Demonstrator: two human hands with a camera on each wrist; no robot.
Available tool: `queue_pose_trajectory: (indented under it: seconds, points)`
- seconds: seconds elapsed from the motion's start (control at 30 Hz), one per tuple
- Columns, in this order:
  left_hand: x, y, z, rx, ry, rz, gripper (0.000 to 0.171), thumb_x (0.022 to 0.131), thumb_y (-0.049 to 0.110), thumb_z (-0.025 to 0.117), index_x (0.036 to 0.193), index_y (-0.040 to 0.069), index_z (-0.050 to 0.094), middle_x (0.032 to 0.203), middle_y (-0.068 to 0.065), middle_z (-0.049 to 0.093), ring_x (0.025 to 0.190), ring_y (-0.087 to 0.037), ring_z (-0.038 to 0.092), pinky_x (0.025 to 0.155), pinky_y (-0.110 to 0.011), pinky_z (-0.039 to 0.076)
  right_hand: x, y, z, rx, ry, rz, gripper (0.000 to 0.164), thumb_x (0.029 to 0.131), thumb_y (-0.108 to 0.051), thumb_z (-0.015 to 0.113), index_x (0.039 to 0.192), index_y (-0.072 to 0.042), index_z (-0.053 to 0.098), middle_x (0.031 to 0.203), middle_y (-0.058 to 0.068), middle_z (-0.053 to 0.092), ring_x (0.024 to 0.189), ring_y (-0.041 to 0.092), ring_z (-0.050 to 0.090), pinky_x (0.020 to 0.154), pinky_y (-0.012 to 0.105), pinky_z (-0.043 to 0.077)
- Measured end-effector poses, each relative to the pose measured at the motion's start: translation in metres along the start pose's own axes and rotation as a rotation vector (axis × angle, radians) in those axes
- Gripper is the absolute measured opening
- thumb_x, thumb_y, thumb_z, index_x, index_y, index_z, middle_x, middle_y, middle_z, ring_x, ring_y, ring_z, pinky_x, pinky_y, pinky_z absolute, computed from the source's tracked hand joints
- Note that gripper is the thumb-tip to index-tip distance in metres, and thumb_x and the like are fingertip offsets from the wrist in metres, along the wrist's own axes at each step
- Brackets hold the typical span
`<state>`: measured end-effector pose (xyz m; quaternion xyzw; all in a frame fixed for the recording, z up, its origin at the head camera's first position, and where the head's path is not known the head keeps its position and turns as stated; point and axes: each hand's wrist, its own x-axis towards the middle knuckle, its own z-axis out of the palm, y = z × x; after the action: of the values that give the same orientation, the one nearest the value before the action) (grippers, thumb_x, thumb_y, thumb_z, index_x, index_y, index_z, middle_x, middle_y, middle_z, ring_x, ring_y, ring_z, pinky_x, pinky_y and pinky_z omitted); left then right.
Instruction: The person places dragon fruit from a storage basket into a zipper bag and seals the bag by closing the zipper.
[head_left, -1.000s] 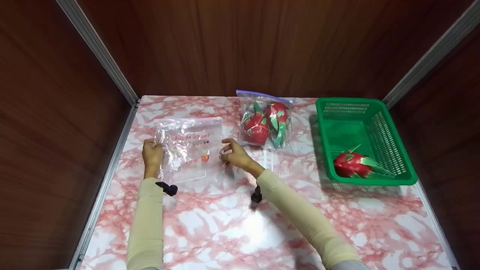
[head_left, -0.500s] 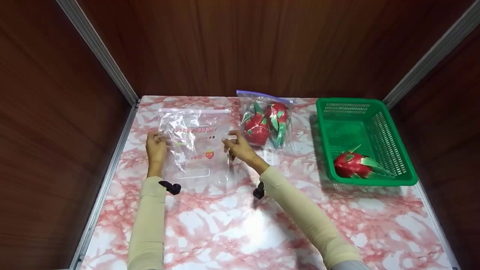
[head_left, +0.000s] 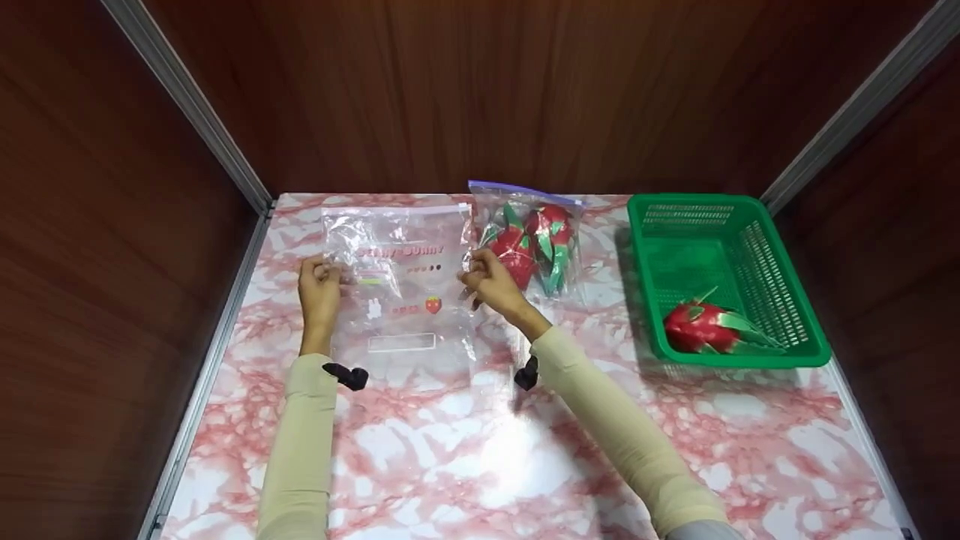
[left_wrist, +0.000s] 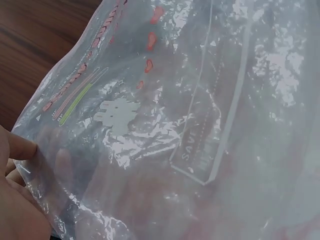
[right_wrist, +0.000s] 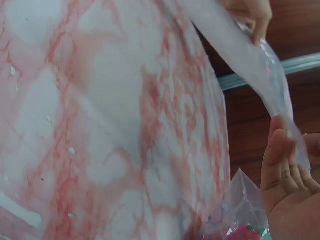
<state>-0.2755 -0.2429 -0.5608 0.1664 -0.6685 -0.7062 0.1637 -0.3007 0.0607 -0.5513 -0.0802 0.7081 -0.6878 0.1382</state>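
A clear plastic zip bag (head_left: 401, 322) with red lettering, a bunny and a strawberry print is held up by its two sides. My left hand (head_left: 319, 292) pinches its left edge, and in the left wrist view the thumb (left_wrist: 21, 146) presses on the film. On the opposite side, my right hand (head_left: 499, 286) pinches the right edge; the right wrist view shows the bag (right_wrist: 265, 75) nearly edge-on, stretched between both hands. Just behind the right hand lies a second zip bag (head_left: 525, 193) with a purple seal, holding two red-and-green dragon fruits (head_left: 553, 232).
A green plastic basket (head_left: 641, 262) stands at the right with one dragon fruit (head_left: 701, 328) in its near end. Dark wood panels (head_left: 480, 97) with metal corner strips wall in the marbled red-and-white table (head_left: 442, 465) on the back and sides.
Both hands have moved slightly away from me and to the right with the printed bag, which now overlaps the left side of the filled bag in the head view. The basket stays put.
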Motion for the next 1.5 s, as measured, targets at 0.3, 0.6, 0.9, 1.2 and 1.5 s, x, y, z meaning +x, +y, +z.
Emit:
queue_pose_trajectory:
  seconds: [0.3,0.6,0.9,1.2,1.5]
  points:
    - [-0.012,0.016,0.008,-0.086,-0.071,-0.017,0.017,0.104,-0.007,0.053,0.120,-0.007,0.050,0.093,-0.017,0.072,0.067,-0.017,0.074,0.054,-0.022,0.059,-0.003,-0.007,-0.019,-0.027,0.029,-0.039,0.050,0.090,0.009,0.056,0.138,0.007,0.042,0.109,0.015,0.063,0.073,0.017,0.067,0.050,0.024,0.054]
    - [-0.016,0.011,0.017,-0.042,-0.126,0.039,0.011,0.105,0.000,0.056,0.114,0.004,0.050,0.098,-0.013,0.073,0.072,-0.015,0.075,0.063,-0.027,0.064,-0.006,-0.012,-0.031,-0.032,0.102,-0.013,0.049,0.096,-0.009,0.065,0.141,-0.006,0.045,0.091,0.000,0.060,0.060,0.013,0.055,0.044,0.023,0.043]
    - [-0.027,0.009,0.023,-0.055,-0.173,0.069,0.009,0.106,0.001,0.059,0.109,0.007,0.051,0.098,-0.016,0.075,0.078,-0.028,0.076,0.067,-0.036,0.065,-0.007,-0.016,-0.041,-0.191,0.213,-0.108,0.033,0.110,-0.026,0.059,0.133,-0.002,0.056,0.063,-0.010,0.045,0.051,0.003,0.043,0.046,0.019,0.036]
    - [-0.038,0.009,0.028,-0.129,-0.229,0.057,0.010,0.105,-0.002,0.057,0.110,0.005,0.053,0.094,-0.010,0.074,0.075,-0.024,0.074,0.066,-0.036,0.064,-0.010,-0.016,-0.055,-0.161,0.245,-0.214,0.026,0.107,-0.008,0.059,0.130,0.004,0.059,0.081,0.004,0.065,0.068,0.002,0.056,0.060,0.015,0.045]
    - [-0.043,0.003,0.030,-0.162,-0.301,0.065,0.013,0.103,-0.006,0.058,0.108,0.004,0.052,0.093,-0.009,0.073,0.074,-0.020,0.078,0.064,-0.035,0.067,-0.012,-0.021,-0.066,-0.109,0.307,-0.234,0.031,0.094,0.008,0.060,0.125,0.007,0.059,0.115,0.018,0.069,0.093,0.011,0.062,0.080,0.016,0.053]
